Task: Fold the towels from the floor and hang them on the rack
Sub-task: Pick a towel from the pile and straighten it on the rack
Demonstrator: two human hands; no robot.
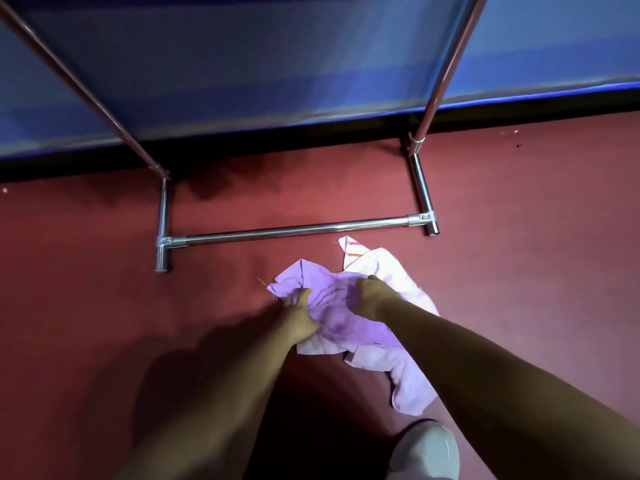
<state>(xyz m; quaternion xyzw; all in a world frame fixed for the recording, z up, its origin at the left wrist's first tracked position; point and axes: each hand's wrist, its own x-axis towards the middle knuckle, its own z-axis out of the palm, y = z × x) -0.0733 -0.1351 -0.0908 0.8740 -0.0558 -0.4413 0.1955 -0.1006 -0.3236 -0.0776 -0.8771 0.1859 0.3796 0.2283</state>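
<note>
A crumpled purple towel (329, 299) lies on the red floor (104, 323), on top of a paler towel (408, 375) that trails toward me. A white towel with orange stripes (356, 252) pokes out behind them. My left hand (299, 315) grips the purple towel's left edge. My right hand (369, 296) grips its upper right part, fingers curled into the cloth. The chrome rack (294, 230) stands just beyond the pile, its bottom bar on the floor and two uprights rising out of view.
A blue wall (277, 64) with a black skirting runs behind the rack. My grey-clad knee (426, 448) shows at the bottom edge. Small specks of debris lie on the floor at far right.
</note>
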